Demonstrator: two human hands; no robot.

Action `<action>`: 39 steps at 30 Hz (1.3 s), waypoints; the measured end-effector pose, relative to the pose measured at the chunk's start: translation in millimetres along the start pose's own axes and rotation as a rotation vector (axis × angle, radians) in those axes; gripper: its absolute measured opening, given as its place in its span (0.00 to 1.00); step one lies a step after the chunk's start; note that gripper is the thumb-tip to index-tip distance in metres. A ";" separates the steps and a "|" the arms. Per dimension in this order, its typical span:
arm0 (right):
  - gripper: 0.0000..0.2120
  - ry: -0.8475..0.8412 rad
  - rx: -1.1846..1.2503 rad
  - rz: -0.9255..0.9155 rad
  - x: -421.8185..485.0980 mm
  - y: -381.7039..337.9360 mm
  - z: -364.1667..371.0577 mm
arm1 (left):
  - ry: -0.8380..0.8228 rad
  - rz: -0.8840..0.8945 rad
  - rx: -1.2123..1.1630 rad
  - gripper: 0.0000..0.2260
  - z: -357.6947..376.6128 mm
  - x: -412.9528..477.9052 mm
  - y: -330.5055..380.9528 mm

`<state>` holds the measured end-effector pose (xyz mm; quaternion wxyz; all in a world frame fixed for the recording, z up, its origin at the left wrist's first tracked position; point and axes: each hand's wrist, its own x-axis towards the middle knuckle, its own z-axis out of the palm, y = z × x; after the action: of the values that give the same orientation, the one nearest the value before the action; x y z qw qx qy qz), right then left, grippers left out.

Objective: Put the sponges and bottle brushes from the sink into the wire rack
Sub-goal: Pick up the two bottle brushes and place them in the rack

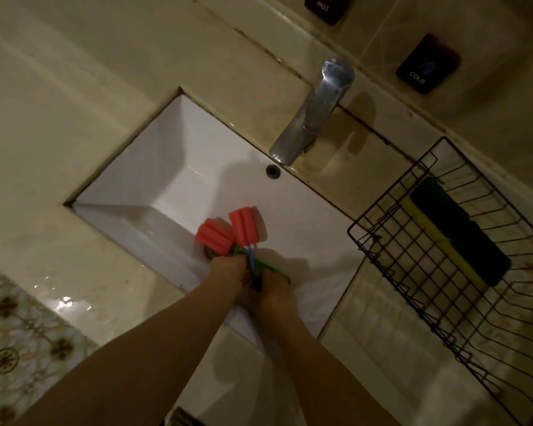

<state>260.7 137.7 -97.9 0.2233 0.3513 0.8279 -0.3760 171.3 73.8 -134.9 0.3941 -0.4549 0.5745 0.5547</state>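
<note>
Two bottle brushes with pink foam heads, one (214, 235) to the left and the other (244, 223) to the right, are held above the white sink (154, 167). Their thin handles, one green and one blue, run down into my hands. My left hand (228, 269) grips the handles just under the heads. My right hand (273, 287) closes around the handles lower down, touching the left hand. The black wire rack (391, 256) stands on the counter to the right. Inside it lie yellow sponges with dark green scrub pads (456, 232).
A chrome tap (313, 115) reaches over the sink's back edge, above the overflow hole (273, 171). Two dark HOT and COLD plates (426, 64) are on the tiled wall. The drain is partly hidden under the brush heads. Patterned floor tiles (16, 348) show at lower left.
</note>
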 end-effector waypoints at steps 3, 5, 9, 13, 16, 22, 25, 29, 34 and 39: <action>0.06 0.023 -0.082 -0.056 2.2 6.2 0.9 | 0.018 -0.004 -0.114 0.12 5.3 4.6 0.4; 0.07 0.023 -0.105 -0.065 3.6 8.6 -0.6 | 0.036 -0.009 -0.137 0.12 8.7 5.3 0.2; 0.08 0.000 -0.042 -0.004 9.7 9.5 -10.6 | -0.004 -0.021 -0.134 0.13 11.0 1.9 4.4; 0.06 0.026 -0.158 -0.065 10.1 9.1 -20.9 | 0.001 0.049 -0.099 0.15 5.3 -7.9 13.4; 0.05 0.087 -0.210 -0.093 5.3 5.5 -28.4 | -0.002 0.089 -0.104 0.09 -4.0 -23.6 22.7; 0.04 0.195 -0.293 -0.136 -15.9 -13.4 -47.0 | -0.068 0.188 0.011 0.09 -33.5 -61.2 36.2; 0.05 0.255 -0.284 -0.118 -32.5 -30.9 -56.6 | -0.076 0.217 0.049 0.12 -50.7 -82.0 43.5; 0.04 0.336 -0.279 -0.066 -56.1 -51.0 -64.7 | -0.152 0.172 0.060 0.09 -72.8 -103.2 52.1; 0.04 0.428 -0.310 0.014 -90.2 -72.5 -73.4 | -0.280 0.126 0.242 0.09 -89.2 -126.0 67.8; 0.08 0.514 -0.303 0.123 -124.8 -80.4 -79.8 | -0.378 0.145 0.382 0.04 -90.2 -152.8 76.7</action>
<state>273.6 110.5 67.9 0.0785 0.4472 0.8810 -0.1329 144.5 -5.1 39.4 0.5325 -0.2184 0.6159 0.5380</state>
